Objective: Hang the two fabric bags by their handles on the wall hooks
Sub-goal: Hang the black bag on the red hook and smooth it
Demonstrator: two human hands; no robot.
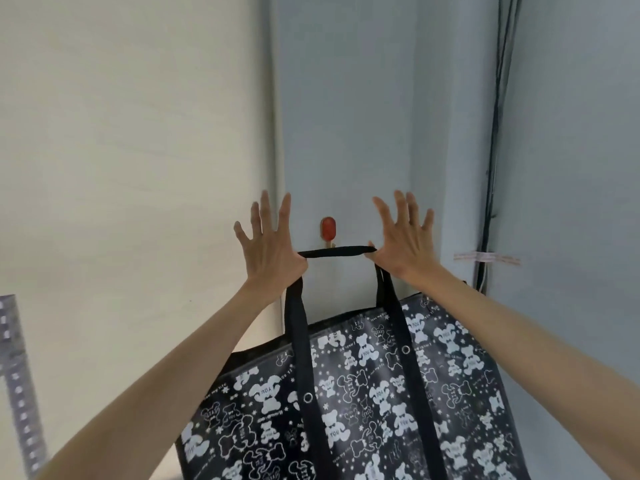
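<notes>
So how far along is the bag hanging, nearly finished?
About halfway at best. The bear-print bag has its black handle stretched under the red wall hook; whether it has caught is unclear. The left hand and right hand pinch it, other fingers spread. No second bag or hook is in view.

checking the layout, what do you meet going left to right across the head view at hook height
left hand → red wall hook above the black bag handle → right hand → taped cable
</notes>
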